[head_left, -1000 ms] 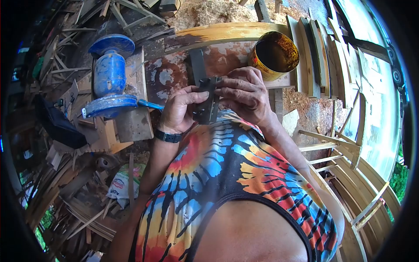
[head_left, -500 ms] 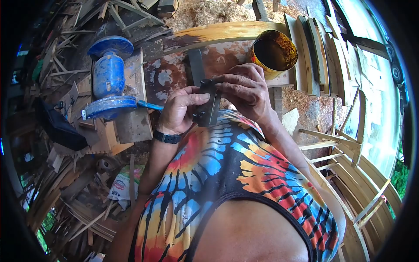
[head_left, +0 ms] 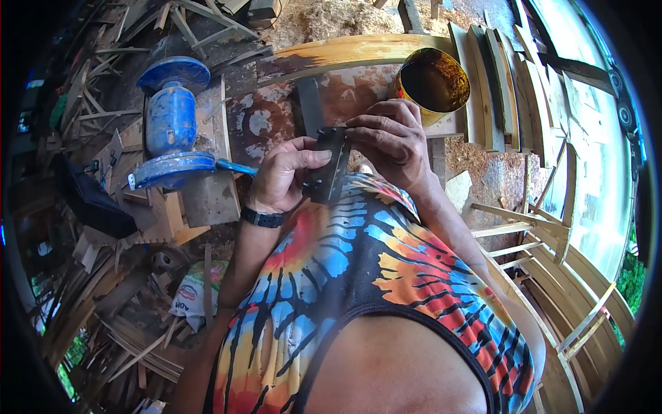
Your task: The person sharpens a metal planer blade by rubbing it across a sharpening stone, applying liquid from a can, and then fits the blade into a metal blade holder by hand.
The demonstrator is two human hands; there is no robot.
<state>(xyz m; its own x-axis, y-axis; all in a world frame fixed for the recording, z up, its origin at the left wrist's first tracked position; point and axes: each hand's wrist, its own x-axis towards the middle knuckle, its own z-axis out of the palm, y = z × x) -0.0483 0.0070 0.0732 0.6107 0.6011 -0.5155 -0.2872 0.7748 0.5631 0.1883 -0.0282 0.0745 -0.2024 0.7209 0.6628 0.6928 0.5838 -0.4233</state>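
Note:
My left hand (head_left: pixel 284 172), with a dark watch strap on the wrist, grips a dark, narrow metal plate (head_left: pixel 332 172) between thumb and fingers. The plate stands roughly upright in view, with a bright line along its length. At its top end, the thumb and fingers of my right hand (head_left: pixel 393 141) are pinched together; whether they hold a small part or the plate's edge is hidden. Just beyond the plate, a dark grey rectangular bar (head_left: pixel 312 103) lies on the stained bench (head_left: pixel 258 117). A blue rod or handle (head_left: pixel 236 167) points toward my left wrist.
A blue bench grinder (head_left: pixel 172 121) stands left of the bench. At the bench's right end is a tin (head_left: pixel 433 83) with dark liquid. Planks (head_left: pixel 493 90) line up beside it. Wooden frames (head_left: pixel 545 241) stand at right; scrap wood and a bag (head_left: pixel 196 293) lie at left.
My right hand's fingertips have shifted slightly right at the plate's top end, baring more of it. The plate has tilted a little; my left hand keeps its grip.

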